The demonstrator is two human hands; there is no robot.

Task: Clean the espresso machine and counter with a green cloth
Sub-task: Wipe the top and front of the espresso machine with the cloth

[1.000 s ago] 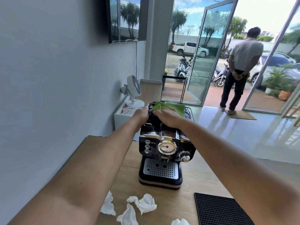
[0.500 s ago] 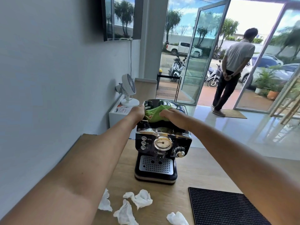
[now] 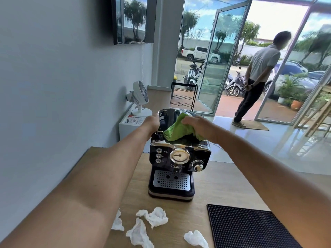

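A black espresso machine (image 3: 179, 158) with a round gauge and a silver drip grille stands on the wooden counter (image 3: 220, 187). My right hand (image 3: 198, 125) grips a bunched green cloth (image 3: 176, 130) and presses it on the machine's top, near the front edge. My left hand (image 3: 152, 121) holds the top left side of the machine; its fingers are hidden behind the body.
Several crumpled white tissues (image 3: 154, 217) lie on the counter in front of the machine. A black ribbed mat (image 3: 250, 230) lies at the front right. A small white fan (image 3: 141, 99) stands behind on a white box. A person (image 3: 258, 77) stands at the open glass door.
My right hand has pulled the green cloth from the back of the machine's top toward the front, bunching it up. My left hand has stayed on the machine's left side.
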